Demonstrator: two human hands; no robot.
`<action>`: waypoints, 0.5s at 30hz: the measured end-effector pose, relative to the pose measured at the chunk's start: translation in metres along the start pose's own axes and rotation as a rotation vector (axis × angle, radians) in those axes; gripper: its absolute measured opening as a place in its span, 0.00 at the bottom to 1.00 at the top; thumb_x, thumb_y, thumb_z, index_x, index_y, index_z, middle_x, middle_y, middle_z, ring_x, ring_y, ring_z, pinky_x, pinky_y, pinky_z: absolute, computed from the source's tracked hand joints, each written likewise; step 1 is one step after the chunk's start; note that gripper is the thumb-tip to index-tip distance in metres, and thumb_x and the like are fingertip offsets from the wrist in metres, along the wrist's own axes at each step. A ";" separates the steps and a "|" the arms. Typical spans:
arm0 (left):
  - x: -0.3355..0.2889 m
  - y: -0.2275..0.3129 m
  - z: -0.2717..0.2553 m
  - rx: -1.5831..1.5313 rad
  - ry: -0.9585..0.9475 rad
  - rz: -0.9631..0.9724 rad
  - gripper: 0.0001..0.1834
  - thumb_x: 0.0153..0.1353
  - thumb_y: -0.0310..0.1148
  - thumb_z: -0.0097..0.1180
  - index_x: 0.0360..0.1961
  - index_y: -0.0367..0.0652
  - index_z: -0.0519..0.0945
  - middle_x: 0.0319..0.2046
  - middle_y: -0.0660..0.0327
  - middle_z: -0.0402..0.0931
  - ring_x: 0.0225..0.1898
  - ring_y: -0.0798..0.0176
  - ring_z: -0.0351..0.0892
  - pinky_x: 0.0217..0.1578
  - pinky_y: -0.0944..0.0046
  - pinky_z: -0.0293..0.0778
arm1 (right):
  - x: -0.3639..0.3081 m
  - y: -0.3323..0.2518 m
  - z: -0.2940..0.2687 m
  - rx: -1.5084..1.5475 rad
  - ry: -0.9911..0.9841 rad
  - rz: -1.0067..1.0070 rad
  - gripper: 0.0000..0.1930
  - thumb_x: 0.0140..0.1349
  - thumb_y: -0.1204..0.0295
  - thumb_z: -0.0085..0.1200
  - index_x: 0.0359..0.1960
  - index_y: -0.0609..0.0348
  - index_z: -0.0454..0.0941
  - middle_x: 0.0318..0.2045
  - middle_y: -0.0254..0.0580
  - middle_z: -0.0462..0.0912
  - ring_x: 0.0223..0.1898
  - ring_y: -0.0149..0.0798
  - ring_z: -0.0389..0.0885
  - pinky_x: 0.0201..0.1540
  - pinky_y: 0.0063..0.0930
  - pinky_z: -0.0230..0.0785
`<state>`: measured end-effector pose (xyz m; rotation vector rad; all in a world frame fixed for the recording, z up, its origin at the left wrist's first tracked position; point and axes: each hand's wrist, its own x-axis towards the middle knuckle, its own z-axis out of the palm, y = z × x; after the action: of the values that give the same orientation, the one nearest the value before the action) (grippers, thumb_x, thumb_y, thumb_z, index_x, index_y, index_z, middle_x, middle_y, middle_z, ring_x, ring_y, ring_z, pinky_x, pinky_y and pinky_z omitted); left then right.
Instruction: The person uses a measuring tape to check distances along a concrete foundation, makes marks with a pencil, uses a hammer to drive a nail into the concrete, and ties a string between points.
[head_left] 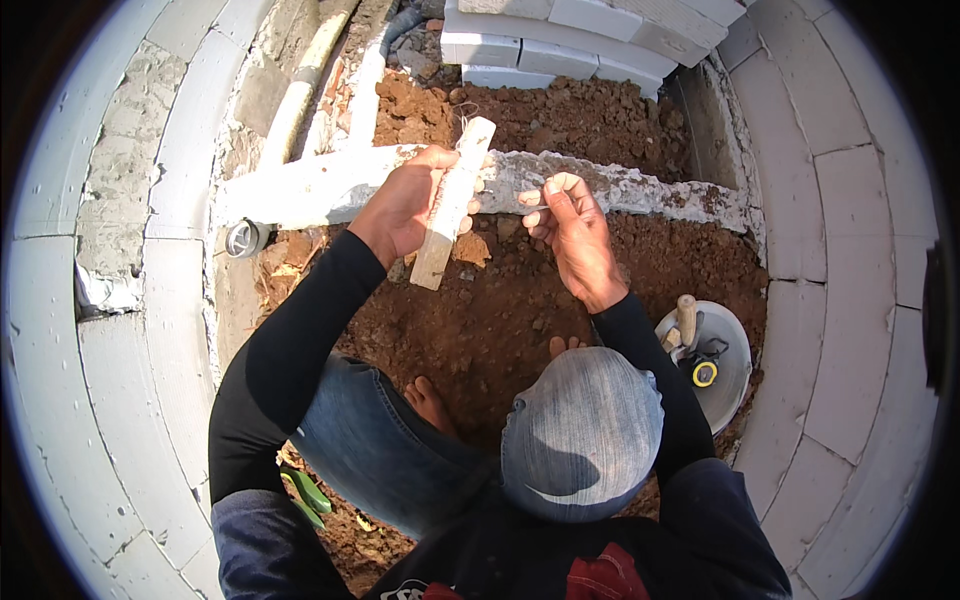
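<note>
My left hand [408,203] is closed around the middle of a flat wooden slat [433,258], held tilted with its upper end leaning right. Pale string [456,192] is wound around the slat's middle, and a few thin loose strands curl near its top. To the right of the slat, my right hand [572,225] is raised with thumb and fingers pinched together. Whatever lies between those fingertips is too small to make out. Both hands are above the brown soil, in front of a whitish concrete beam [640,186].
A white bucket [738,372] on the right holds a wooden-handled tool [686,318] and a round yellow-and-black item [705,374]. Light block walls [110,370] rise on both sides. Blocks [556,58] are stacked at the back, and a pipe [290,122] runs at far left.
</note>
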<state>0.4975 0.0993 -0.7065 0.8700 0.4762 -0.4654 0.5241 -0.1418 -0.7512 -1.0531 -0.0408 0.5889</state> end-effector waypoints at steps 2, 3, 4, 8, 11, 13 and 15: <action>-0.006 0.006 0.002 -0.022 -0.083 0.029 0.17 0.74 0.43 0.49 0.51 0.41 0.77 0.36 0.59 0.82 0.29 0.65 0.82 0.27 0.64 0.82 | 0.000 0.002 -0.002 -0.041 0.043 0.008 0.04 0.78 0.66 0.47 0.47 0.49 0.70 0.43 0.39 0.86 0.33 0.25 0.83 0.38 0.23 0.76; -0.009 0.008 0.004 -0.043 -0.165 0.058 0.21 0.75 0.46 0.47 0.52 0.39 0.78 0.37 0.59 0.83 0.29 0.65 0.82 0.27 0.65 0.82 | 0.000 0.002 -0.003 -0.030 0.097 0.036 0.05 0.77 0.65 0.48 0.46 0.49 0.71 0.42 0.37 0.85 0.32 0.25 0.82 0.38 0.24 0.76; -0.009 0.008 0.007 -0.044 -0.164 0.058 0.21 0.75 0.46 0.47 0.52 0.39 0.78 0.37 0.59 0.83 0.29 0.65 0.82 0.27 0.65 0.82 | 0.000 0.003 -0.003 -0.018 0.150 0.065 0.05 0.77 0.64 0.49 0.46 0.48 0.72 0.40 0.35 0.85 0.30 0.24 0.81 0.37 0.25 0.76; -0.015 0.012 0.021 0.138 0.109 0.100 0.25 0.75 0.51 0.45 0.51 0.37 0.79 0.33 0.60 0.82 0.27 0.64 0.82 0.27 0.66 0.81 | -0.001 0.001 -0.005 0.051 0.183 0.062 0.04 0.77 0.65 0.50 0.45 0.48 0.72 0.38 0.33 0.84 0.29 0.23 0.79 0.34 0.23 0.76; -0.019 0.017 0.009 0.059 0.071 0.100 0.23 0.75 0.48 0.48 0.50 0.36 0.79 0.32 0.61 0.81 0.27 0.64 0.82 0.28 0.65 0.82 | -0.001 -0.004 -0.004 0.057 0.259 0.000 0.04 0.77 0.65 0.50 0.43 0.48 0.72 0.34 0.31 0.80 0.28 0.22 0.76 0.31 0.20 0.75; -0.018 0.022 -0.002 -0.056 -0.046 0.071 0.19 0.72 0.41 0.54 0.53 0.34 0.78 0.31 0.62 0.80 0.28 0.64 0.82 0.31 0.63 0.82 | 0.000 -0.003 -0.005 0.078 0.253 -0.011 0.04 0.77 0.65 0.50 0.43 0.48 0.72 0.34 0.31 0.80 0.28 0.23 0.76 0.31 0.21 0.75; -0.011 0.016 -0.002 0.048 0.065 0.101 0.19 0.72 0.41 0.53 0.53 0.34 0.78 0.31 0.62 0.80 0.29 0.63 0.82 0.32 0.63 0.83 | 0.002 -0.001 -0.009 0.097 0.251 -0.023 0.04 0.77 0.65 0.50 0.43 0.48 0.72 0.34 0.31 0.79 0.29 0.23 0.76 0.32 0.21 0.75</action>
<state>0.4968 0.1120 -0.6918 0.9536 0.4797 -0.3578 0.5286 -0.1485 -0.7547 -1.0239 0.1932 0.4305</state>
